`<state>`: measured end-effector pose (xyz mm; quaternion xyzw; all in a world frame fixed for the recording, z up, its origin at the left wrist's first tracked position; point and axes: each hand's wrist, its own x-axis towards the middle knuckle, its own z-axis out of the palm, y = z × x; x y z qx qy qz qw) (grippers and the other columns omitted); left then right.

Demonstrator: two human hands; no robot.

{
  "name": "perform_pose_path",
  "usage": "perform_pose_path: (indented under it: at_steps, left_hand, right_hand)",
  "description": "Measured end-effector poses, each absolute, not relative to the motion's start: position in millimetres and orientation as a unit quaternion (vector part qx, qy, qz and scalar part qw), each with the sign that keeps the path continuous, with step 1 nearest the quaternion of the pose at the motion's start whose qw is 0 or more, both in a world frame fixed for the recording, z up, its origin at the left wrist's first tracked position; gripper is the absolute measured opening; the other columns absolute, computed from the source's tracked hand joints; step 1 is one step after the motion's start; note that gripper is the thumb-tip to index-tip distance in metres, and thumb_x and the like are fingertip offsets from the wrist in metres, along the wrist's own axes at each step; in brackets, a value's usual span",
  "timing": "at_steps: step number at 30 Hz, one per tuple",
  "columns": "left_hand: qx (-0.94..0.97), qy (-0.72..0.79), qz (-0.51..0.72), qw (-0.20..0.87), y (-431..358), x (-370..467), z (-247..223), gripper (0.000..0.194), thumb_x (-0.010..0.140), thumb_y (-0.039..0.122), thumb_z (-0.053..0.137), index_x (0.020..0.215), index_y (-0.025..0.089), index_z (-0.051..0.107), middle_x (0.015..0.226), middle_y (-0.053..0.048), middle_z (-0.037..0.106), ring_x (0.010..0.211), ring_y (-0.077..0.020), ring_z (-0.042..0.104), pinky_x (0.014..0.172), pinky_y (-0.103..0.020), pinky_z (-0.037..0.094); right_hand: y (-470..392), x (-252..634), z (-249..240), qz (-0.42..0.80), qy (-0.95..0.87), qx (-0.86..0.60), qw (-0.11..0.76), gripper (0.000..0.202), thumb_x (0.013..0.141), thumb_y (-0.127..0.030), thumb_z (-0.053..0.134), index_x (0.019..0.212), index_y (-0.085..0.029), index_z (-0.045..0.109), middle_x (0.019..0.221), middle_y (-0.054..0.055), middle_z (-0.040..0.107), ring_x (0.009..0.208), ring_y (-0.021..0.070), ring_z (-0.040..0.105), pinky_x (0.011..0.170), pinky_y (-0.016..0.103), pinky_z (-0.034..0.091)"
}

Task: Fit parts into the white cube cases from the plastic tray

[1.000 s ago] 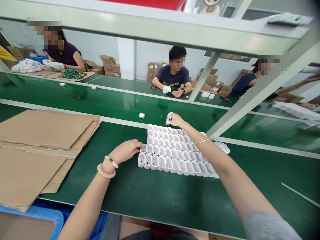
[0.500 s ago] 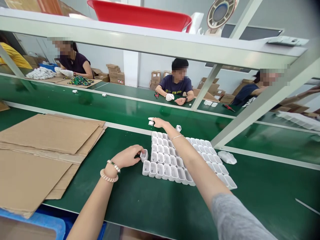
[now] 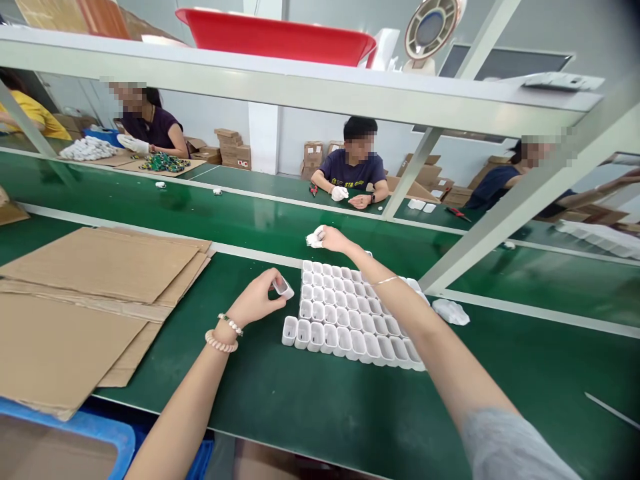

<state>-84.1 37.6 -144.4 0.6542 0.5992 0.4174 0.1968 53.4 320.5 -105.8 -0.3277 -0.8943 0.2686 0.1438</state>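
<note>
My left hand (image 3: 257, 297) grips a small white open-topped plastic case (image 3: 283, 287) between thumb and fingers. The case is tilted and off the table, just left of the rows of similar white cases (image 3: 345, 340). My right hand (image 3: 331, 238) reaches over the far green strip, its fingers closed around a small white part (image 3: 311, 241). White covers sit on its fingertips, so the part's outline is hard to make out. The right forearm hides some cases at the right end of the rows.
Flattened cardboard (image 3: 105, 267) lies at left, above a blue crate (image 3: 110, 430). A crumpled white bag (image 3: 451, 311) rests right of the cases, near a slanting frame post (image 3: 480, 223). Several people sit across the bench. An overhead shelf carries a red tray (image 3: 280, 40).
My left hand has raised and tilted the case. My right hand has moved slightly right and closed around the small white part. Small white items on the far strip have shifted right.
</note>
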Motion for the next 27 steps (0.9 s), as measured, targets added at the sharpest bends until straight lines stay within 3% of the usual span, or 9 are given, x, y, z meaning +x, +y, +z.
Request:
perform_pose_path:
  at_steps: [6, 9, 13, 20, 27]
  left_hand:
    - [0.614, 0.526, 0.562, 0.175, 26.1, -64.7, -126.0, 0.043, 0.081, 0.028, 0.07, 0.114, 0.02, 0.043, 0.114, -0.008, 0.056, 0.103, -0.0195, 0.063, 0.088, -0.036, 0.056]
    - [0.642, 0.523, 0.55, 0.107, 18.6, -50.0, -118.8, 0.052, 0.082, 0.025, 0.071, 0.127, 0.021, 0.047, 0.121, -0.011, 0.057, 0.108, -0.0214, 0.061, 0.09, -0.036, 0.055]
    - [0.718, 0.489, 0.493, 0.045, 10.7, -35.0, -114.1, 0.044, 0.083, 0.02, 0.068, 0.125, 0.021, 0.056, 0.117, -0.009, 0.06, 0.096, -0.0194, 0.061, 0.081, -0.033, 0.055]
    - [0.775, 0.454, 0.439, -0.006, 9.0, -29.7, -115.4, 0.049, 0.085, 0.023, 0.066, 0.133, 0.023, 0.054, 0.118, -0.011, 0.06, 0.101, -0.0221, 0.06, 0.082, -0.035, 0.055]
    - [0.787, 0.442, 0.429, -0.038, 9.4, -28.9, -115.1, 0.051, 0.085, 0.021, 0.068, 0.134, 0.024, 0.053, 0.114, -0.009, 0.06, 0.101, -0.0213, 0.059, 0.085, -0.034, 0.053]
  right_hand:
    - [235.4, 127.8, -63.7, 0.431, -0.843, -0.205, 0.247, 0.052, 0.07, -0.033, 0.085, 0.112, -0.014, 0.061, 0.102, 0.013, 0.075, 0.091, 0.0245, 0.073, 0.085, 0.041, 0.059]
    - [169.3, 170.3, -57.4, 0.381, -0.851, -0.171, 0.319, 0.054, 0.072, -0.038, 0.084, 0.117, -0.018, 0.062, 0.105, 0.01, 0.075, 0.093, 0.0258, 0.073, 0.083, 0.044, 0.06]
    - [108.9, 199.8, -66.9, 0.258, -0.871, -0.154, 0.388, 0.034, 0.083, -0.029, 0.075, 0.116, -0.025, 0.065, 0.109, 0.006, 0.074, 0.094, 0.0226, 0.072, 0.082, 0.04, 0.061]
    - [98.0, 206.8, -79.8, 0.171, -0.895, -0.128, 0.392, 0.037, 0.088, -0.023, 0.069, 0.125, -0.027, 0.062, 0.096, 0.004, 0.073, 0.084, 0.0221, 0.071, 0.072, 0.037, 0.062]
    - [96.1, 205.1, -81.3, 0.169, -0.893, -0.117, 0.399, 0.039, 0.092, -0.026, 0.067, 0.13, -0.029, 0.06, 0.088, 0.002, 0.07, 0.074, 0.019, 0.067, 0.067, 0.034, 0.06]
